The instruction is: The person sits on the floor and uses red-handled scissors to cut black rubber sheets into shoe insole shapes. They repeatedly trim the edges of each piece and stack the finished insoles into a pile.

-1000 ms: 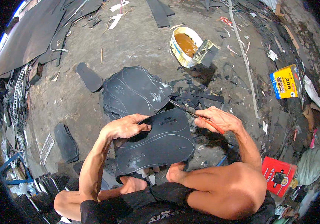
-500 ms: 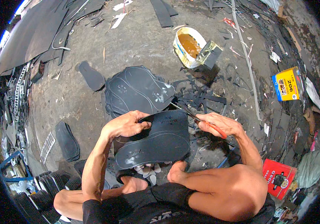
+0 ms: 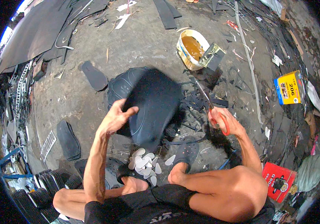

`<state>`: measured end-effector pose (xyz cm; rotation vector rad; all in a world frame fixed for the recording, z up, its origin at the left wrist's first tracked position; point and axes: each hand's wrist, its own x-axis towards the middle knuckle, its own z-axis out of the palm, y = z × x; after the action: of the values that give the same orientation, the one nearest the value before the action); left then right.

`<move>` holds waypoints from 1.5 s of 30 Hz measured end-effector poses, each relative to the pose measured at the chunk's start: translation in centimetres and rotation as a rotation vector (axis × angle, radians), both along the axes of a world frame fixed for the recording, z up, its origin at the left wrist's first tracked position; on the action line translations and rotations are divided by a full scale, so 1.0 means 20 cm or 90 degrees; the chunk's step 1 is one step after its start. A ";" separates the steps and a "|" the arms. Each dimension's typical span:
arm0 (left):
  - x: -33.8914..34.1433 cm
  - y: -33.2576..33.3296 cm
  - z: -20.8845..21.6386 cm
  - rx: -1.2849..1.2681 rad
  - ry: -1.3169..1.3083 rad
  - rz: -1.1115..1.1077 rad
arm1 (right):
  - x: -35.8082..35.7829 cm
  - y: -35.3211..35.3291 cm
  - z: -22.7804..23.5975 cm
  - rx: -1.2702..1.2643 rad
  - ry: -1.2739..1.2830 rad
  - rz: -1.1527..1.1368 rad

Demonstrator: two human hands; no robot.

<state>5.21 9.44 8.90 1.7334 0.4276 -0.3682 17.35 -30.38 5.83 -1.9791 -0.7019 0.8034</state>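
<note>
My left hand (image 3: 116, 118) grips the left edge of a dark rubber-like sheet (image 3: 154, 106), thumb on top. The sheet is smeared by motion and tilted, with faint curved outlines on it. Partly hidden behind it lies a stack of similar sheets (image 3: 120, 87) marked with sole outlines. Over to the right, my right hand (image 3: 225, 121) is closed around the red-orange handles of scissors (image 3: 204, 94). Their blades point up and to the left, apart from the sheet.
A tub of brown liquid (image 3: 193, 47) stands beyond the scissors, a dark block at its rim. Cut black scraps (image 3: 195, 114) litter the floor. White teardrop-shaped pieces (image 3: 144, 163) lie between my feet. Dark soles (image 3: 67, 140) rest at left; a yellow tin (image 3: 290, 87) and red tin (image 3: 275, 179) sit at right.
The sheet has swung up and away from my lap over the stack, uncovering the white pieces. My right hand and the scissors have moved right, off the sheet's edge.
</note>
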 end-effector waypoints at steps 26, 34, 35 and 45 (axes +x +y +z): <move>-0.11 -0.41 -0.31 -0.433 -0.173 0.571 | -0.27 0.40 -0.05 0.054 0.179 -0.302; 0.08 -0.73 -0.22 -0.520 -0.278 0.704 | -0.49 0.52 -0.14 0.124 0.047 -0.187; 0.07 -0.76 -0.23 -0.498 -0.272 0.714 | -0.48 0.55 -0.10 0.126 0.036 -0.194; 0.00 -0.84 -0.16 -0.523 -0.216 0.697 | -0.47 0.62 -0.02 0.062 0.085 -0.217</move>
<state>5.21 -7.37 5.70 0.5734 0.7635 0.4902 7.86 -18.01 5.42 -1.8700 -0.3062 0.6730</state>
